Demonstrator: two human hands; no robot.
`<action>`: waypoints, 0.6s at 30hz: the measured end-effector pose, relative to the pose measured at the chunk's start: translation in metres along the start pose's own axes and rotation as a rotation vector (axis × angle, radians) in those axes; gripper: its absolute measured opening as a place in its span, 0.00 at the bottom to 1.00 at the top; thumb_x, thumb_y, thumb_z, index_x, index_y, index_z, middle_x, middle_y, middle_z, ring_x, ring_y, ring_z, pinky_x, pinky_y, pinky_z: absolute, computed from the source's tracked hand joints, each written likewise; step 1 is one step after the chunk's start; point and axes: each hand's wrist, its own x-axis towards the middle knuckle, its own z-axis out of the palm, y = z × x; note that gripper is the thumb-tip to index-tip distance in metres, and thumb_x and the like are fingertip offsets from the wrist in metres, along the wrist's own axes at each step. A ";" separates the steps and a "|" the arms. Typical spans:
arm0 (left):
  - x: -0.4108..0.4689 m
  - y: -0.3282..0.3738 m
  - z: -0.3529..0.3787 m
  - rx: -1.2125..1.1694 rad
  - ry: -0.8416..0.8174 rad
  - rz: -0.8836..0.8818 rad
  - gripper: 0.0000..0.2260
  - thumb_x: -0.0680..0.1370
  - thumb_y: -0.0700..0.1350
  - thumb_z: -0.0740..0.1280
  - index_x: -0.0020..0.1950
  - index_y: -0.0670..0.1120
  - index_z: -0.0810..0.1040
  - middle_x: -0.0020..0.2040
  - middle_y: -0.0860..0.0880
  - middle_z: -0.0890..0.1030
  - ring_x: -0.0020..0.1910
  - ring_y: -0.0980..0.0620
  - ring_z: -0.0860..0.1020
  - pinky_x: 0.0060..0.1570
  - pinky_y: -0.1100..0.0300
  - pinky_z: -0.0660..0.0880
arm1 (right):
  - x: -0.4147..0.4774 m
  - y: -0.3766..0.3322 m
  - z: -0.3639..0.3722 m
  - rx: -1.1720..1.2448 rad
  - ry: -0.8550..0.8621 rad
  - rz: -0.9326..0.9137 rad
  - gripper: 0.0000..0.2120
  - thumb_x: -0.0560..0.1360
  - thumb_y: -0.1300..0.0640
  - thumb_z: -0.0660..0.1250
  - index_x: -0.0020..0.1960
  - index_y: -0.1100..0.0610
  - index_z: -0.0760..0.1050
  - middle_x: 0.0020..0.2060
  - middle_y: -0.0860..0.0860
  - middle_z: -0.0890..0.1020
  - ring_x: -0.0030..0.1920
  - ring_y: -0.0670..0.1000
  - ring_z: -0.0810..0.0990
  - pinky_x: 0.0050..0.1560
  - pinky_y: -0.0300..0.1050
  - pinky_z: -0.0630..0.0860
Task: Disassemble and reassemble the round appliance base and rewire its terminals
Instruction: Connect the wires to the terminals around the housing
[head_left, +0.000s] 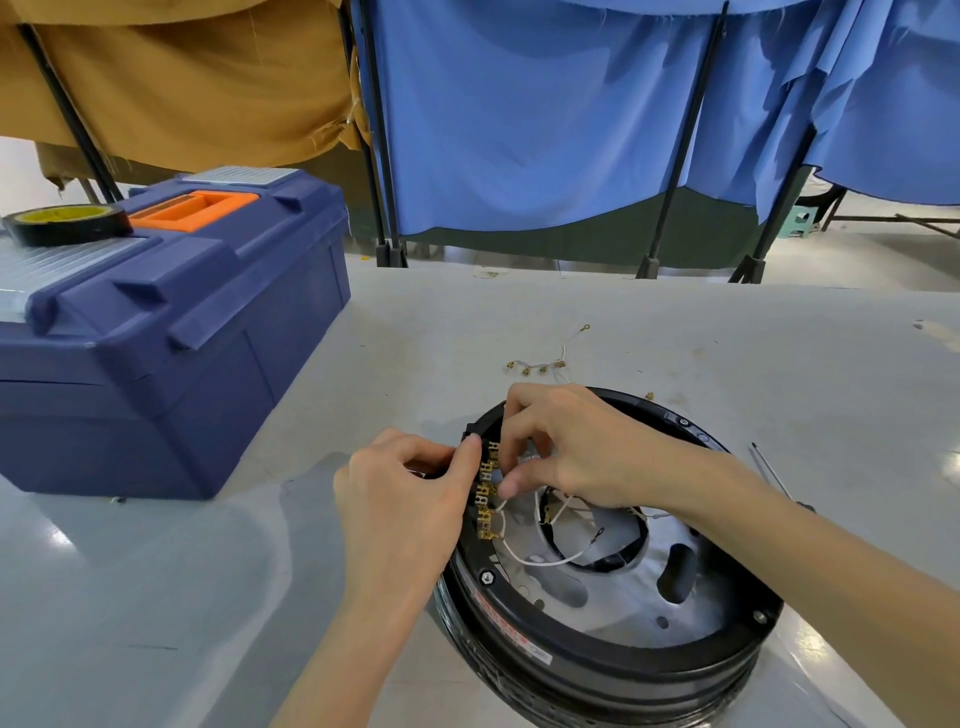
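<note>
Left hand (410, 499) fingers clamp the round base (597, 656) rim at ten o'clock, steadying it. Right hand (576, 447) fingers pinch at the terminal strip (484, 500), likely seating a wire.

Only the person's two arms showed, from the fingertips back along the forearms. The left hand (410, 499) and the right hand (571, 447) were bare, with slim fingers and short nails; the nail of the right thumb (511, 488) showed most plainly. Knuckles stood out as small ridges across the back of each hand. The left forearm (353, 649) and the right forearm (831, 561) were bare as well, slender and smooth, uncovered as far as the view reached.
</note>
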 end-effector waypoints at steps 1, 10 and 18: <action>0.000 0.000 0.000 0.009 0.009 0.001 0.09 0.70 0.51 0.77 0.30 0.53 0.82 0.32 0.56 0.80 0.32 0.59 0.78 0.34 0.63 0.71 | 0.000 0.001 0.000 0.012 0.004 -0.005 0.05 0.70 0.53 0.76 0.41 0.54 0.83 0.40 0.47 0.74 0.38 0.42 0.71 0.42 0.42 0.69; -0.004 0.002 0.000 0.065 0.067 0.002 0.09 0.69 0.52 0.77 0.31 0.52 0.83 0.31 0.54 0.79 0.32 0.55 0.78 0.35 0.57 0.74 | 0.002 -0.002 0.001 0.026 -0.027 -0.052 0.04 0.71 0.56 0.76 0.46 0.55 0.86 0.36 0.46 0.77 0.35 0.42 0.72 0.40 0.42 0.70; -0.002 0.001 0.000 0.058 0.059 -0.009 0.11 0.69 0.52 0.77 0.29 0.52 0.82 0.30 0.55 0.79 0.32 0.57 0.77 0.34 0.63 0.69 | -0.001 0.001 0.003 0.050 -0.001 -0.065 0.03 0.71 0.58 0.76 0.42 0.57 0.85 0.36 0.47 0.78 0.34 0.44 0.74 0.39 0.42 0.73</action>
